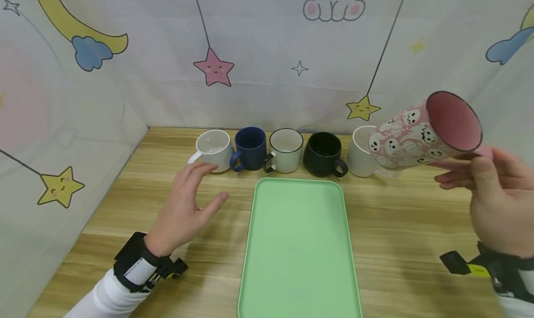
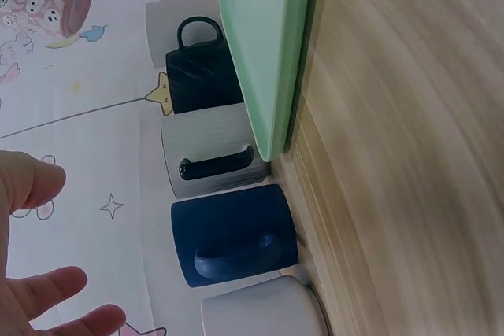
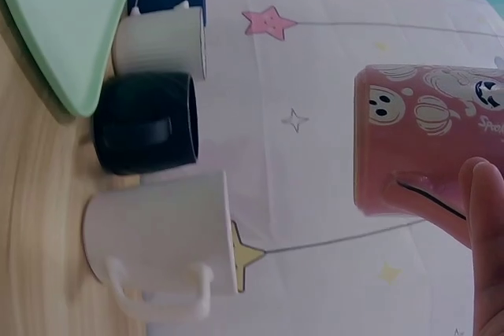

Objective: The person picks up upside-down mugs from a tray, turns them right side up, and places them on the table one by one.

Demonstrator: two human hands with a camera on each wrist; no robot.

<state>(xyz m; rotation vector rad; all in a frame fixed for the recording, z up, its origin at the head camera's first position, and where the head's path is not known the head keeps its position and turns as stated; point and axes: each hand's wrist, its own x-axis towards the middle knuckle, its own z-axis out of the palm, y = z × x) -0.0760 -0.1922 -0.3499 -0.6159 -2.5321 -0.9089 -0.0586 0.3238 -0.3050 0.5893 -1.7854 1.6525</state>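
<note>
My right hand (image 1: 502,202) grips the handle of a pink mug (image 1: 404,139) patterned with white ghosts and pumpkins. The mug is tilted in the air over the right of the table, mouth towards the upper right. In the right wrist view the thumb (image 3: 488,202) presses on the pink handle. My left hand (image 1: 183,211) hovers over the left part of the table, thumb and fingers spread and holding nothing. Nearest to it stands a white mug (image 1: 226,156). A navy blue mug (image 1: 251,152) is beside that one.
Along the back, the row continues with a white mug with a black rim (image 1: 288,158), a black mug (image 1: 320,162) and another white mug (image 1: 359,158), partly behind the pink one. A green tray (image 1: 300,248) lies mid-table. A printed cloth (image 1: 267,100) hangs behind.
</note>
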